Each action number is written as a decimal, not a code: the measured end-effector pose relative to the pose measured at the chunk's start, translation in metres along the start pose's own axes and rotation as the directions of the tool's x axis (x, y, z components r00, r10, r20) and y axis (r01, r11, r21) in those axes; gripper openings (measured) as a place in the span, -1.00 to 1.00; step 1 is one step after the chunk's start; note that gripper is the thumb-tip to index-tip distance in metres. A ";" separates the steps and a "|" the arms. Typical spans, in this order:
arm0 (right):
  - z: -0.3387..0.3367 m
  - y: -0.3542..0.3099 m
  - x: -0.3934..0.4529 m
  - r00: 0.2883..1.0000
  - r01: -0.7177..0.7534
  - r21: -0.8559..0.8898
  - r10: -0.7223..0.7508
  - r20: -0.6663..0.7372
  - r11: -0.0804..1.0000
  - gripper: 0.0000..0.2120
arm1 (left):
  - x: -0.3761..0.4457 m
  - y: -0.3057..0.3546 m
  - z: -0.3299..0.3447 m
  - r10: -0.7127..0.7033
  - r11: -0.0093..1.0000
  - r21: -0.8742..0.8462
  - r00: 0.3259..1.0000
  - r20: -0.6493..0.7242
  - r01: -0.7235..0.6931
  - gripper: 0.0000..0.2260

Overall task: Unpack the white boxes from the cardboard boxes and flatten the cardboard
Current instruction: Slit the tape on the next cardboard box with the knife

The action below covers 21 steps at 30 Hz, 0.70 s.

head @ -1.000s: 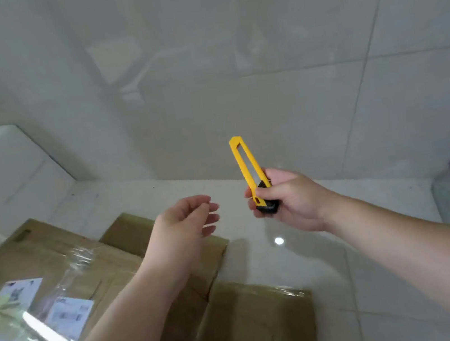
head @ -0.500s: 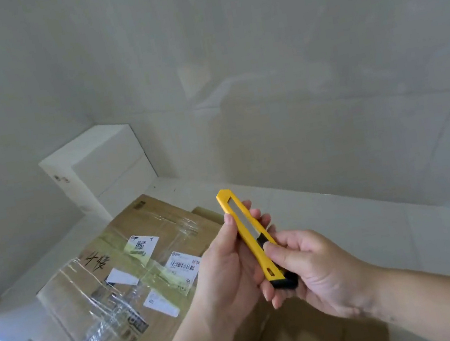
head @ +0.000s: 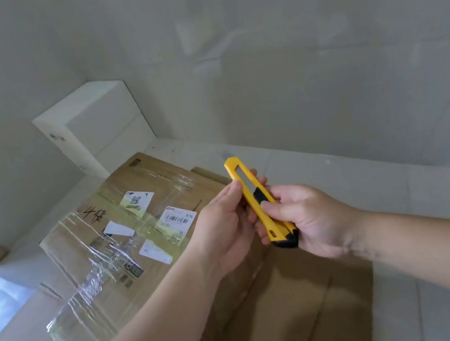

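Cardboard box left of left hand.

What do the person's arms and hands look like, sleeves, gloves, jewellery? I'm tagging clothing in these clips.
Both forearms are bare as far as the frame shows: no sleeves in view. The left hand and right hand wear no gloves. No watch, ring or bracelet shows. A few faint marks sit near the right wrist.

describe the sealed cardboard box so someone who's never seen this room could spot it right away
Start at the white boxes stacked in the wall corner. Just in front of them on the floor stands the sealed cardboard box. Unlike the flattened cardboard beside it, it is wrapped in shiny clear tape and carries white shipping labels and black handwriting.
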State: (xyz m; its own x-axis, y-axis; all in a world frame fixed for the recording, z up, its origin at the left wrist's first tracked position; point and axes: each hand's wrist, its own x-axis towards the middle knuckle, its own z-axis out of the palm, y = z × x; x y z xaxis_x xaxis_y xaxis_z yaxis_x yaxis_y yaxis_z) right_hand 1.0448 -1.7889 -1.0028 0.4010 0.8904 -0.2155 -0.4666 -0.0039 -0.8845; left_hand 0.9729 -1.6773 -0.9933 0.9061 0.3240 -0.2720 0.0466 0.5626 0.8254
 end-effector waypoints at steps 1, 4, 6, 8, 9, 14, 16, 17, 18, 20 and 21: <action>0.000 0.002 0.001 0.999 0.018 -0.024 -0.019 -0.047 1.000 -0.84 | 0.002 -0.001 -0.004 0.002 1.000 0.029 1.000 0.012 -0.002 -0.67; -0.003 0.010 0.002 0.988 0.041 -0.098 -0.055 -0.142 0.994 -0.79 | 0.002 -0.001 -0.017 0.026 0.893 0.451 0.999 -0.022 -0.014 -0.66; -0.010 0.017 -0.002 0.983 0.002 -0.152 -0.030 -0.179 0.988 -0.80 | -0.005 0.007 -0.040 0.130 0.363 0.932 0.991 -0.034 -0.016 -0.72; -0.016 0.028 -0.009 0.975 -0.067 -0.159 0.030 -0.220 0.985 -0.82 | -0.020 0.017 -0.068 0.075 -0.227 0.973 0.997 -0.012 0.029 -0.72; -0.018 0.035 -0.012 0.970 -0.103 -0.165 0.062 -0.235 0.981 -0.82 | -0.029 0.020 -0.082 -0.023 -0.399 0.916 0.998 -0.066 0.052 -0.69; -0.020 0.062 -0.022 0.961 -0.198 -0.287 0.128 -0.244 0.937 -0.83 | -0.048 0.014 -0.113 -0.151 -0.535 0.841 0.970 -0.191 0.082 -0.61; -0.020 0.066 -0.020 0.960 -0.210 -0.318 0.133 -0.248 0.924 -0.83 | -0.047 0.013 -0.115 -0.157 -0.540 0.841 0.977 -0.144 0.037 -0.61; -0.018 0.068 -0.020 0.959 -0.216 -0.324 0.138 -0.248 0.921 -0.83 | -0.047 0.012 -0.116 -0.163 -0.543 0.840 0.980 -0.115 0.008 -0.62; -0.018 0.070 -0.019 0.958 -0.220 -0.322 0.143 -0.247 0.921 -0.82 | -0.048 0.012 -0.116 -0.174 -0.539 0.842 0.980 -0.096 -0.014 -0.63; -0.017 0.072 -0.018 0.958 -0.228 -0.323 0.153 -0.241 0.918 -0.82 | -0.048 0.012 -0.118 -0.220 -0.501 0.865 0.971 -0.090 -0.034 -0.64; -0.016 0.072 -0.018 0.959 -0.230 -0.328 0.155 -0.239 0.916 -0.82 | -0.048 0.014 -0.120 -0.245 -0.472 0.881 0.964 -0.102 -0.026 -0.66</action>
State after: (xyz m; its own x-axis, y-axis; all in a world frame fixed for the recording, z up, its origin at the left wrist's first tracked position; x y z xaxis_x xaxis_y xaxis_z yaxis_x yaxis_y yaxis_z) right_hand 1.0169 -1.8127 -1.0695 0.5007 0.7440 -0.4425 -0.2609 -0.3577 -0.8967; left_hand 0.8797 -1.5939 -1.0276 0.8191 0.2524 -0.5152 0.3247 -0.9443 0.0535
